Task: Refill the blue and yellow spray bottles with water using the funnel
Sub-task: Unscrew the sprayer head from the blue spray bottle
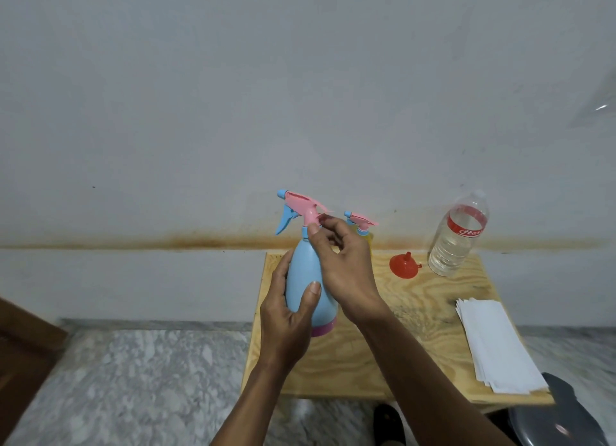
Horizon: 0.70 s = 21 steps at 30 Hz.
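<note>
The blue spray bottle [305, 279] stands upright near the left side of the wooden table [416, 332], wearing a pink and blue trigger head [300, 209]. My left hand [288, 315] is wrapped around its body. The fingertips of my right hand [340, 262] pinch the collar just under the trigger head. Behind my right hand stands the yellow spray bottle [366, 235], mostly hidden, with only its pink head and a bit of yellow showing. A red funnel [404, 265] lies mouth down on the table. A clear water bottle [458, 235] with a red label stands at the back right.
A stack of white paper sheets [496, 342] lies on the table's right side. The table sits against a grey wall with a rusty stain line. A grey plastic object [563, 419] is at the lower right, and marble floor [133, 379] extends to the left.
</note>
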Available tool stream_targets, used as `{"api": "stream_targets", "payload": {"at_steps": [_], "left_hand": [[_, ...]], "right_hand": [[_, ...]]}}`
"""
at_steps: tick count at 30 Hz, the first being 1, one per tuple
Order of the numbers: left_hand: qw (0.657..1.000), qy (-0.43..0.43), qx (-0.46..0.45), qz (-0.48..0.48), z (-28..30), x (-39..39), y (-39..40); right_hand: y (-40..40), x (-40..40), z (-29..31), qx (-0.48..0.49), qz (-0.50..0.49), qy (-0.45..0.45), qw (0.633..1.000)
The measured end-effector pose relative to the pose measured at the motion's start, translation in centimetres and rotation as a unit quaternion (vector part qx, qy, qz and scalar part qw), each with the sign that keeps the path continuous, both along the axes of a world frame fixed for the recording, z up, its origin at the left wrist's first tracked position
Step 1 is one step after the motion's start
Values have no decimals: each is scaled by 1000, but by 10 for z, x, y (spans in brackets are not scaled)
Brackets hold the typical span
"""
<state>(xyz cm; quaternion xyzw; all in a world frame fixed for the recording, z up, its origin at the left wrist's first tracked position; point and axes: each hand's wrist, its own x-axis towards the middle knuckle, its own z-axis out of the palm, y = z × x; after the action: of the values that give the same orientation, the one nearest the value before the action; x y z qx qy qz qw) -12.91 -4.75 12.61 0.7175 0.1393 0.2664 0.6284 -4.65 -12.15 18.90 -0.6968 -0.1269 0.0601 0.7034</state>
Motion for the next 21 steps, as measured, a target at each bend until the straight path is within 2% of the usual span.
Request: {"api": "stream_targets", "payload": {"at_steps": [4, 13, 19, 21], "left_hand": [[1000, 10, 1, -3, -4, -2, 0], [999, 40, 21, 4, -17, 0, 5], [996, 36, 80, -8, -34, 3, 6], [996, 50, 72, -3, -42, 3, 4]], "right_hand": [[-3, 2, 5, 16, 27, 4, 1000], [-8, 5, 7, 21, 21, 35, 999], [-17, 16, 10, 54, -9, 40, 998], [-22, 24, 13, 82, -20, 53, 995]]}}
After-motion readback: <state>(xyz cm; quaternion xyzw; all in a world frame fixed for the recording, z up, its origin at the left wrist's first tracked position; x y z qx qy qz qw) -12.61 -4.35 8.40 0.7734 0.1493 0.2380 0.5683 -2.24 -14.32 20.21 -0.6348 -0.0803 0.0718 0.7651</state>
